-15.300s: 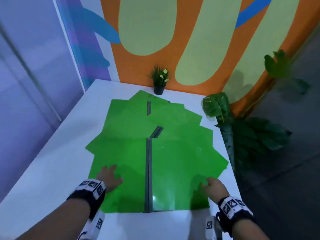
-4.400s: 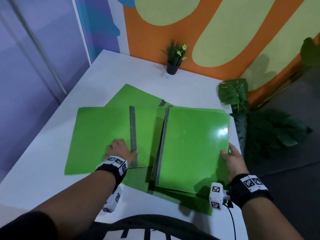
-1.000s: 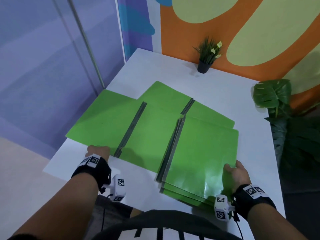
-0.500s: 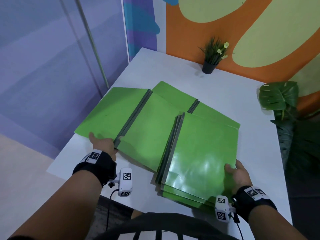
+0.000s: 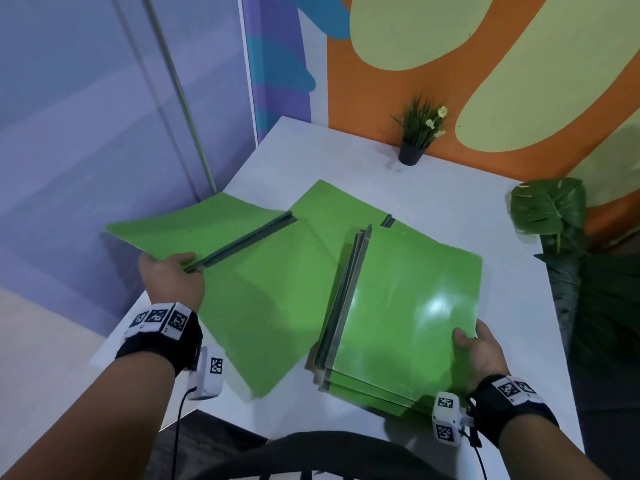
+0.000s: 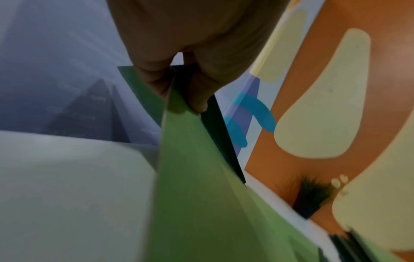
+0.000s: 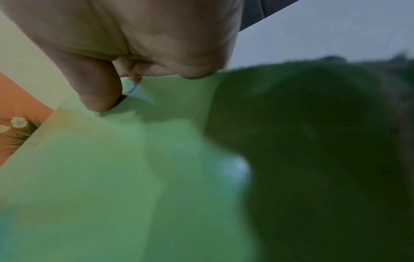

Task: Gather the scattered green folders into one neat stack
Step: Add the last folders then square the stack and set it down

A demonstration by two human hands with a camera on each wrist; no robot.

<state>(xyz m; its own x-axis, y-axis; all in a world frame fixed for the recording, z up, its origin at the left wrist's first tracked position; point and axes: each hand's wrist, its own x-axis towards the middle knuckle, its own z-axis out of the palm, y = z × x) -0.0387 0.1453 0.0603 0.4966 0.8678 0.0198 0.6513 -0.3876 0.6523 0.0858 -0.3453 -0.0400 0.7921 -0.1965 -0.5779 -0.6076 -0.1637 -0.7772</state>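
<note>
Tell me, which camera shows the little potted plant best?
The head view: the potted plant stands whole and sharp by the orange wall. The left wrist view shows it blurred; the right wrist view catches only its flowers at the edge.

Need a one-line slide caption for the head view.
Left hand lifts an open green folder by its spine while right hand holds the closed stack on the white table.

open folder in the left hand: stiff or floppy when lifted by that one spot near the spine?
Likely floppy: the open folder is held by the left hand near its dark spine, and in the left wrist view one cover sags in a curve. Probably light, since a thumb-and-finger grip raises one side. The glossy stack suggests slick covers that may slide.
</note>
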